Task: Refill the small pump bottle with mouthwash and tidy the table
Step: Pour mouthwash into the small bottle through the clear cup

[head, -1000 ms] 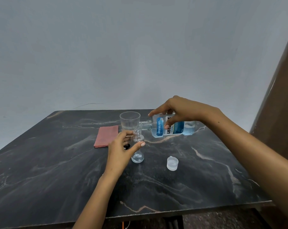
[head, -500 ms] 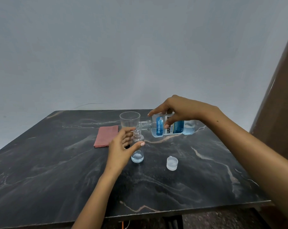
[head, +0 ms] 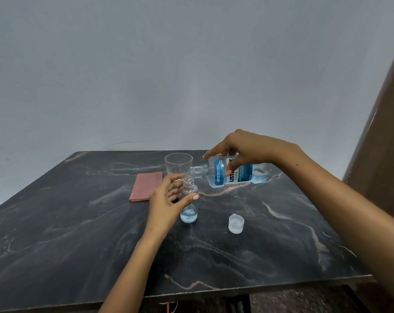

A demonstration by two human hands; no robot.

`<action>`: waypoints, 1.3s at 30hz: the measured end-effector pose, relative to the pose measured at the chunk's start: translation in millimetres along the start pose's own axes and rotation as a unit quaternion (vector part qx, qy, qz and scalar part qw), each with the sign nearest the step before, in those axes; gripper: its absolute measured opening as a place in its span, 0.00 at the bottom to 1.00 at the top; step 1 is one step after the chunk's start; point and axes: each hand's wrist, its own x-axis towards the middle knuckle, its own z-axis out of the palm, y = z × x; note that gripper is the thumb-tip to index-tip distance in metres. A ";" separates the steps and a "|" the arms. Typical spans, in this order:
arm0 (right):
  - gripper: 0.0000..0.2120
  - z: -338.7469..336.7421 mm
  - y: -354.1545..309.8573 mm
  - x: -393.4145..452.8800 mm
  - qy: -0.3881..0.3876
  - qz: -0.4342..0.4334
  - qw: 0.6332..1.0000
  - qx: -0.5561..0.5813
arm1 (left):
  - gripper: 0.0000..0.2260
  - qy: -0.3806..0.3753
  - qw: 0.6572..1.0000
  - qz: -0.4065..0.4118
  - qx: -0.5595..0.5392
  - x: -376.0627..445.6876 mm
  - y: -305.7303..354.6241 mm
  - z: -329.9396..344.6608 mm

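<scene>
A small clear bottle [head: 188, 213] stands upright mid-table with a little pale blue liquid in its round base. My left hand [head: 169, 201] grips it around the neck. My right hand [head: 245, 150] holds the mouthwash bottle [head: 234, 175] tipped on its side, its open mouth over the small bottle's opening. The mouthwash bottle is clear with a blue label and is partly full of blue liquid. Its translucent cap [head: 236, 223] lies open side up on the table to the right of the small bottle.
A clear plastic cup [head: 178, 164] stands just behind the small bottle. A folded pink cloth [head: 146, 186] lies to the left of it. The dark marble table [head: 78, 245] ends close to me; a brown panel [head: 385, 154] rises on the right.
The blue liquid in the small bottle's base has risen slightly. Both hands and the tipped mouthwash bottle have stayed nearly still.
</scene>
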 end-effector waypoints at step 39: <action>0.28 -8.3 -11.8 0.2 -0.014 0.012 0.999 -0.036 | 0.26 0.002 1.000 -0.012 -0.005 -0.2 -2.1 -0.1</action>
